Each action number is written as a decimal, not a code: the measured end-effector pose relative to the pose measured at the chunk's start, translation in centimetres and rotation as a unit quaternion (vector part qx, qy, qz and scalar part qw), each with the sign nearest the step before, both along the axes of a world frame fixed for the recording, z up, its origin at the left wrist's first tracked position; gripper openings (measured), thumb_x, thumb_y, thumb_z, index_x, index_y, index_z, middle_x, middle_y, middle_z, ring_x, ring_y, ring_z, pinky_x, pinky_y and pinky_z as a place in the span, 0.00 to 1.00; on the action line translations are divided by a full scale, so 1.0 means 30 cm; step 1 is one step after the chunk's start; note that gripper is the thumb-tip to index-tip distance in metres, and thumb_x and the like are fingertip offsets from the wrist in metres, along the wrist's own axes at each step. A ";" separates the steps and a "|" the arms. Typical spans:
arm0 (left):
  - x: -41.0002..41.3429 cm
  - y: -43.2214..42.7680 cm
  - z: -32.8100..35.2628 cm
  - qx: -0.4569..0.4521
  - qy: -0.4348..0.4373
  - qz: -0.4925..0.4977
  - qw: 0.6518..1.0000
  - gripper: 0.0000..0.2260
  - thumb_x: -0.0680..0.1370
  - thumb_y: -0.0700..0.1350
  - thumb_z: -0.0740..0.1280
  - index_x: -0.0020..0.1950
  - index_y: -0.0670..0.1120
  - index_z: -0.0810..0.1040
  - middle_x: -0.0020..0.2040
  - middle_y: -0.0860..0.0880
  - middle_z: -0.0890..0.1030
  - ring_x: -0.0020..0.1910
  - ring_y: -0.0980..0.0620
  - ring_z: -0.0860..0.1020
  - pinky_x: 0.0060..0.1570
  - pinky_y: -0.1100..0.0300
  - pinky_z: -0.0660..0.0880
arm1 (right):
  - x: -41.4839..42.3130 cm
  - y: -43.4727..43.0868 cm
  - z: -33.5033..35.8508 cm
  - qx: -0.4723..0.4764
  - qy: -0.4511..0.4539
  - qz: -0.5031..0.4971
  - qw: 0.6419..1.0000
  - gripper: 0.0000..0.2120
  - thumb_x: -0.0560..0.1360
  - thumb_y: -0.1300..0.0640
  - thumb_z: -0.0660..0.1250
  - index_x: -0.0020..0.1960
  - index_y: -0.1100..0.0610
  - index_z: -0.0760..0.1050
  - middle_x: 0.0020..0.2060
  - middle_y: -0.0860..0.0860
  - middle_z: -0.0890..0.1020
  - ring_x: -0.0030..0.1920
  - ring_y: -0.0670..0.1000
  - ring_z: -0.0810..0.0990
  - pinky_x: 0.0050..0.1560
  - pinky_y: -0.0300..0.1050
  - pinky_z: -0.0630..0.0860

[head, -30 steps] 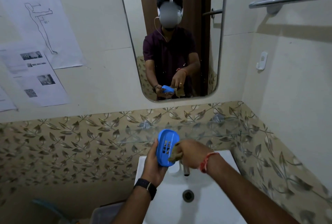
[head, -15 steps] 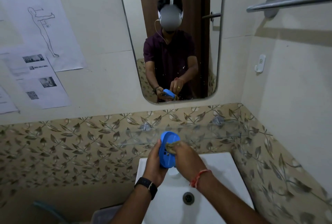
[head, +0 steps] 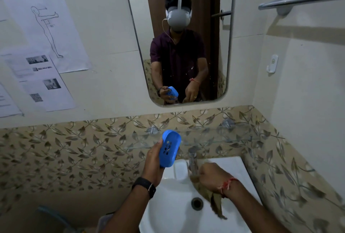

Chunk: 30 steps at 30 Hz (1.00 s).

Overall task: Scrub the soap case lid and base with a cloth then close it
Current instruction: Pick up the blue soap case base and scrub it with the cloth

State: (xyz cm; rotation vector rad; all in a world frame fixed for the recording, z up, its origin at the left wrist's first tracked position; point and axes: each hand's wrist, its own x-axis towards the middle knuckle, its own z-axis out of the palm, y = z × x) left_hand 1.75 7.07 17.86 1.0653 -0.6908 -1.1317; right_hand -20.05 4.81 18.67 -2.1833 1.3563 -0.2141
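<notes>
Head view: his left hand (head: 153, 161) grips the blue soap case (head: 170, 150) upright above the sink (head: 173, 212), its slotted face showing. His right hand (head: 211, 175), apart from the case, is clenched on a brown cloth (head: 214, 203) hanging beside the tap (head: 192, 161).

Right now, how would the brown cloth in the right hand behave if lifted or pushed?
Probably floppy: the cloth droops in loose folds below the right hand into the sink. Likely light, since a closed fist holds it alone. Whether it is wet cannot be told.
</notes>
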 end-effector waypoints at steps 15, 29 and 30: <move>-0.063 -0.010 0.064 -0.035 -0.273 -0.037 0.961 0.17 0.81 0.51 0.66 0.54 0.40 0.87 0.41 0.55 0.86 0.39 0.60 0.81 0.42 0.69 0.75 | 0.215 0.054 -0.003 -0.178 -0.304 -0.051 0.934 0.12 0.77 0.63 0.64 0.57 0.56 0.83 0.45 0.56 0.82 0.46 0.51 0.80 0.49 0.40 0.77; -0.004 -0.018 0.098 -0.042 -0.247 0.007 0.968 0.20 0.78 0.58 0.67 0.53 0.42 0.87 0.51 0.32 0.84 0.45 0.38 0.81 0.49 0.48 0.73 | 0.057 0.040 -0.119 0.073 -0.149 0.010 0.986 0.12 0.73 0.61 0.64 0.47 0.53 0.86 0.44 0.47 0.86 0.46 0.42 0.81 0.41 0.19 0.68; 0.001 -0.019 0.104 -0.040 -0.248 -0.001 0.968 0.23 0.77 0.60 0.67 0.53 0.41 0.87 0.51 0.31 0.83 0.45 0.40 0.81 0.49 0.48 0.73 | 0.044 0.033 -0.127 0.073 -0.160 -0.020 0.984 0.09 0.73 0.58 0.66 0.44 0.52 0.85 0.41 0.46 0.85 0.43 0.42 0.81 0.37 0.21 0.69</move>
